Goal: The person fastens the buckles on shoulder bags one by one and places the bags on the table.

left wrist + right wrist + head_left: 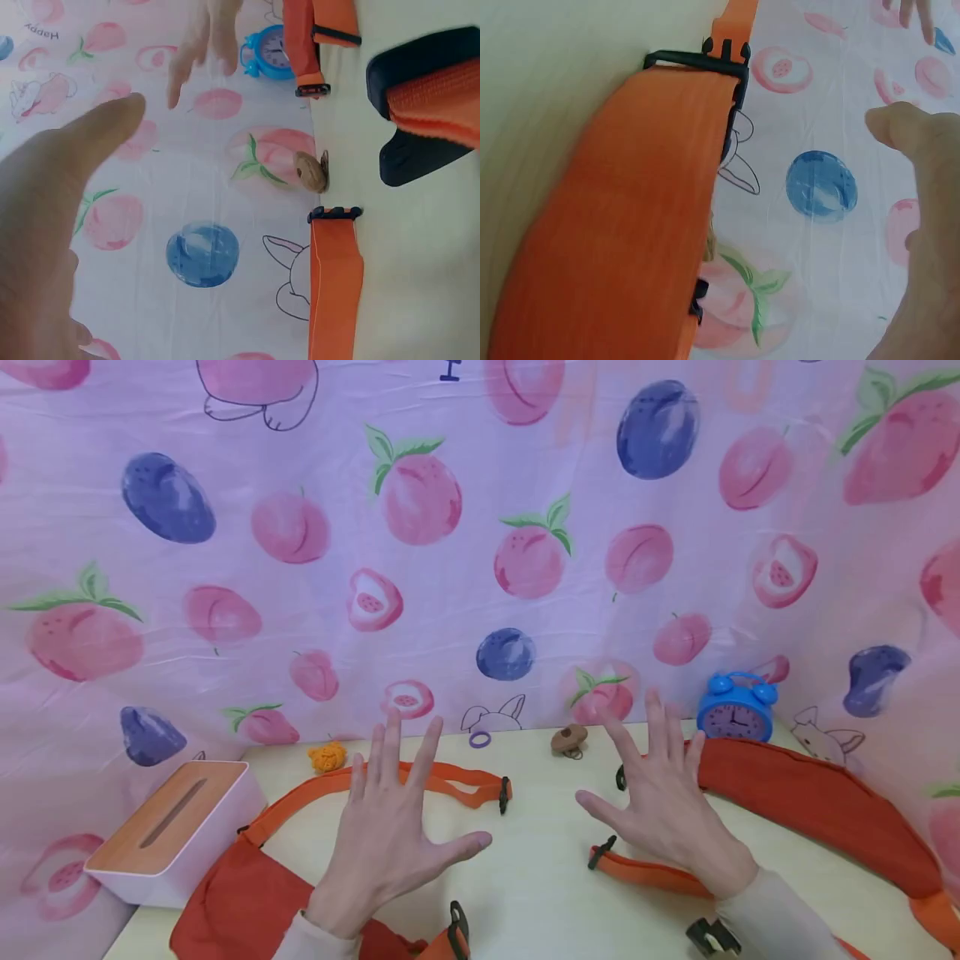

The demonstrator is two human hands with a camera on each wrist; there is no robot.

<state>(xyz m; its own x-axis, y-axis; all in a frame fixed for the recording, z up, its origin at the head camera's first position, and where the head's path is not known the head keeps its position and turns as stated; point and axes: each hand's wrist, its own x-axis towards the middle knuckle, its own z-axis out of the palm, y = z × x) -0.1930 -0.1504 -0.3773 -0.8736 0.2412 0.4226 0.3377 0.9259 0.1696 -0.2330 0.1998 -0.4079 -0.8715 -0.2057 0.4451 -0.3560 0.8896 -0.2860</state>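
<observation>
My left hand (390, 835) is raised with fingers spread and palm away, holding nothing. Below it lies a red-orange waist bag (240, 893), its orange strap (315, 793) curving behind the fingers to a black buckle (504, 795). My right hand (667, 802), likewise spread and empty, hovers over a second red-orange waist bag (810, 802). That bag's short strap with a black buckle (600, 853) runs beneath the right wrist. In the left wrist view a thumb (97, 135) shows near a strap and buckle; in the right wrist view a wide orange strap (622, 217) fills the left side.
A white tissue box (168, 827) with a wooden lid stands at the left. Along the table's back lie an orange knotted ball (327, 757), a purple ring (480, 740) and a small brown object (569, 740). A blue alarm clock (735, 708) stands back right, before a fruit-printed cloth (450, 568).
</observation>
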